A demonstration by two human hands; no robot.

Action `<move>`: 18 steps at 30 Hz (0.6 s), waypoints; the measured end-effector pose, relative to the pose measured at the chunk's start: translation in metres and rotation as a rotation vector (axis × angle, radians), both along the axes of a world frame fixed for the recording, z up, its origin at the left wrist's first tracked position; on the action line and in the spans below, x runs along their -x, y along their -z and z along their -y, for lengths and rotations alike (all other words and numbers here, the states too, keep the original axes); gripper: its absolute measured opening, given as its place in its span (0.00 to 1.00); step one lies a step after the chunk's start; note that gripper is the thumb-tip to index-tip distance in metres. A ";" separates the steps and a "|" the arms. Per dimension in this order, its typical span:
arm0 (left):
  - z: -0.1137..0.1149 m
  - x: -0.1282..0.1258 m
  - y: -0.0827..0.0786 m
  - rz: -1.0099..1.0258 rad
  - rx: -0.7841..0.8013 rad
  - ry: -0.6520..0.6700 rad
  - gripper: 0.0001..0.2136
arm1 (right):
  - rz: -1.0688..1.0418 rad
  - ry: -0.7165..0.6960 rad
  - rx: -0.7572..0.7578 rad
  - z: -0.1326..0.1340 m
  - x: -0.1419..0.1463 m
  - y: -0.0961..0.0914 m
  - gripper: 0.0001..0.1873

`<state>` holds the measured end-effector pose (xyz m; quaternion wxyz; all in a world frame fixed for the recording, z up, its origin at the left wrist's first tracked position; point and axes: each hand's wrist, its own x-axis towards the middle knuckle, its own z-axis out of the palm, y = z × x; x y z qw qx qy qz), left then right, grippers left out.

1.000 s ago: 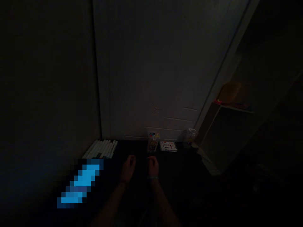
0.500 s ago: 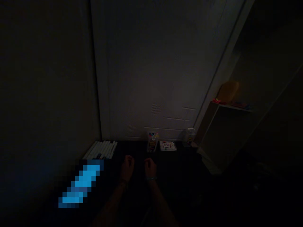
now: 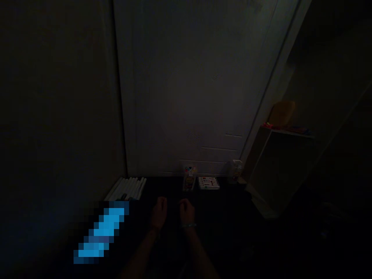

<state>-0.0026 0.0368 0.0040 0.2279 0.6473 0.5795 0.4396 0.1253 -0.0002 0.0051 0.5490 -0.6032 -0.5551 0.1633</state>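
Note:
The scene is very dark. My left hand (image 3: pixel 159 212) is above the dark tabletop (image 3: pixel 215 209), its fingers curled in. My right hand (image 3: pixel 186 211) is a short way to the right, also curled, thumb side facing the left hand. A gap separates the two hands, and whatever they may hold is too dark to make out. Beyond the right hand stands a clear case of markers (image 3: pixel 189 180) with coloured tops. Beside that case lies a flat pack of markers (image 3: pixel 209 183). Both are apart from my hands.
White markers (image 3: pixel 128 188) lie in a row at the back left, near a glowing blue, pixelated screen (image 3: pixel 106 228). At the back right is a clear container (image 3: pixel 236 169). A box-like shelf (image 3: pixel 279 170) with an orange object (image 3: pixel 282 112) on top stands right. A pale wall closes the back.
The whole view has shifted slightly, so things appear a little lower and to the right. My hands stay curled in nearly the same place over the table.

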 end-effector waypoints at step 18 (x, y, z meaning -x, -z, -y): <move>-0.007 0.000 0.011 -0.125 0.032 -0.015 0.12 | -0.024 -0.016 -0.001 -0.001 -0.001 0.005 0.13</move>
